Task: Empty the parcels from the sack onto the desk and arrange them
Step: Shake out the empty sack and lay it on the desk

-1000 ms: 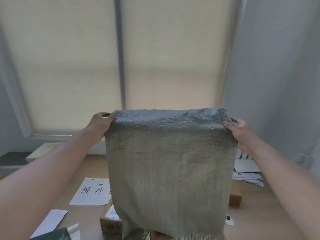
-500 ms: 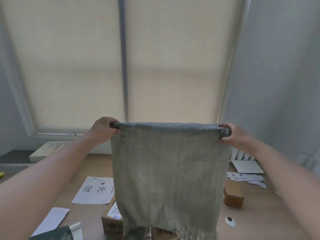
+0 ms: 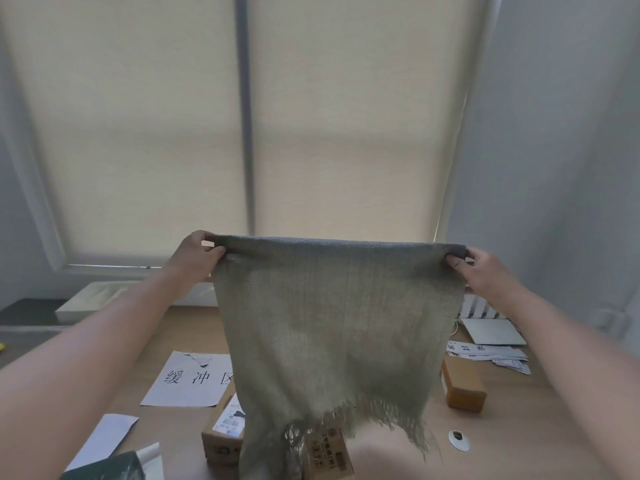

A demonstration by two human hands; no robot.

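I hold a grey-green woven sack (image 3: 329, 323) upside down above the wooden desk (image 3: 512, 427), stretched flat. My left hand (image 3: 197, 258) grips its upper left corner and my right hand (image 3: 485, 271) grips its upper right corner. The frayed open mouth hangs at the bottom, just above the desk. Beneath it lie cardboard parcels: one with a white label (image 3: 223, 433) at the left, one with printed text (image 3: 329, 452) under the fringe, and a plain brown one (image 3: 462, 386) at the right. The sack hides part of the desk behind it.
A white sheet with large characters (image 3: 188, 379) lies left of the parcels, more paper (image 3: 104, 438) and a dark object (image 3: 107, 467) near the front left. Loose papers (image 3: 491, 351) lie at the right. A small round disc (image 3: 458, 439) sits front right. A blinded window stands behind.
The sack has risen relative to the desk, so its frayed mouth now hangs clear and more of the parcels beneath shows. Both hands keep hold of the top corners.
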